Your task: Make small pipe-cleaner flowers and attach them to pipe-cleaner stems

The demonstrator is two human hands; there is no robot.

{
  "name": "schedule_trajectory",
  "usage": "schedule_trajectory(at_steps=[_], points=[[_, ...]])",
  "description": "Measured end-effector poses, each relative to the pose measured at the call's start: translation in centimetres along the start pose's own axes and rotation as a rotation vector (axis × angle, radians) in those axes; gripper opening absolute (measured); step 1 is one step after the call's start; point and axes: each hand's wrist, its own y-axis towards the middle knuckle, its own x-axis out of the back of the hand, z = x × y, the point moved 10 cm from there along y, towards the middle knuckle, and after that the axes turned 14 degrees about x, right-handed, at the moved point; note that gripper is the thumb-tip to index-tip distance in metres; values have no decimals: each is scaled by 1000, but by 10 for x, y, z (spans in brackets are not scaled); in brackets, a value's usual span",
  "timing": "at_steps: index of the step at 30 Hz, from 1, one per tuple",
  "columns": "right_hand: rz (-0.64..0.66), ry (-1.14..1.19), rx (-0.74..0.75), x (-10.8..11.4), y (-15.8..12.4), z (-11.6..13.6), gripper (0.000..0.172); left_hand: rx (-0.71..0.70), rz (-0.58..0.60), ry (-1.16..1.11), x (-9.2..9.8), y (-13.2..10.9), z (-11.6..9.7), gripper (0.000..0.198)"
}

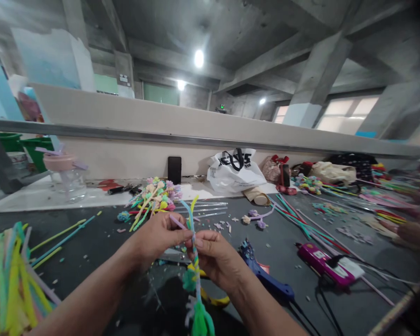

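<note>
Both hands meet over the dark table around a braid of fuzzy pipe cleaners (196, 267) in blue, yellow and purple. My left hand (163, 233) pinches a loose purple strand, while blue and yellow ends rise above the fingers. Fingers of my right hand (213, 254) close on the braid just below. Green fuzzy loops (202, 319) hang at its lower end. Beneath the hands lie scissors (173, 255) with yellow handles, partly hidden. A blue glue gun (266, 277) rests right of my right hand.
Pipe cleaners (9, 280) are bundled at the left. Behind the hands are fuzzy flowers (157, 198), a phone (174, 170) and a white bag (234, 170). A purple power strip (327, 263) with cables lies right. Another person's hand (415, 233) is at the far right.
</note>
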Motion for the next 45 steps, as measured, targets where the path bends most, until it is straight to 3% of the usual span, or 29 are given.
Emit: schedule_trajectory(at_steps=[2,6,11,14,17,20,23,27,29,32,37,45], points=[[-10,-2,20,1,0,1,12,-6,-8,-23,-2,1,2,17],[-76,-149,166,10,3,15,9,-49,-173,-87,7,4,9,18],[-114,-560,313,14,2,35,19,14,-308,83,9,2,14,21],[-99,-956,482,2,-3,54,23,44,-344,216,9,-1,9,20],[-36,-1314,725,-24,-14,68,21,44,-350,314,6,-4,3,19],[17,-1474,822,-37,-21,68,15,44,-354,368,5,-4,1,17],[-2,-1280,677,-22,-13,63,16,35,-323,363,7,-2,2,16],[72,-566,213,-1,3,22,23,-50,-175,241,4,-1,-1,18],[98,-349,123,-3,4,12,26,-61,-124,168,4,-1,-2,17],[73,-198,107,-2,4,9,23,-45,-80,93,2,-2,-2,14],[10,-159,120,2,3,10,16,-61,9,65,-7,-5,-6,14],[-34,-244,224,10,5,22,14,-58,-194,53,4,0,4,16]])
